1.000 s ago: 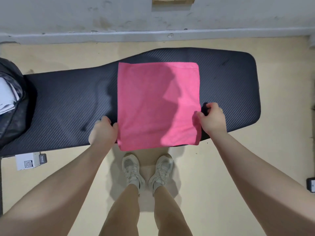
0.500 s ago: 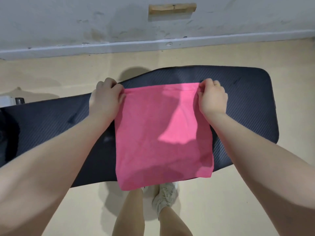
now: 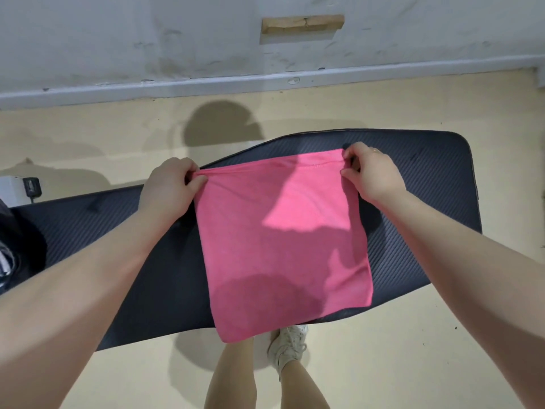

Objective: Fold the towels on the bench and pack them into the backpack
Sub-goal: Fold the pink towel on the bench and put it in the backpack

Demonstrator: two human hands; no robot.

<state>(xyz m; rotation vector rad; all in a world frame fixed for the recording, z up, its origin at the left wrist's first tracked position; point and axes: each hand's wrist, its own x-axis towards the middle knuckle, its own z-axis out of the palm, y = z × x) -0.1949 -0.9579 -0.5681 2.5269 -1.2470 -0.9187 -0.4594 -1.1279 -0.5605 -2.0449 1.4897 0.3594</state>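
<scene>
Pink towel (image 3: 283, 246) overhangs bench (image 3: 427, 231) near edge, runs near-to-far toward far edge. My left hand (image 3: 169, 190) and right hand (image 3: 373, 175) each pinch a far corner, equally close; next fold probably comes toward me.

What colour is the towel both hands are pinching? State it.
Pink, plain with no pattern; the towel shows clearly in the head view.

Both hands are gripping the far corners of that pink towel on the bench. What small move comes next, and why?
Probably draw the far edge back toward the near edge to fold it in half: the left hand and right hand pinch the far corners of the pink square towel, which lies flat on the black padded bench.
</scene>
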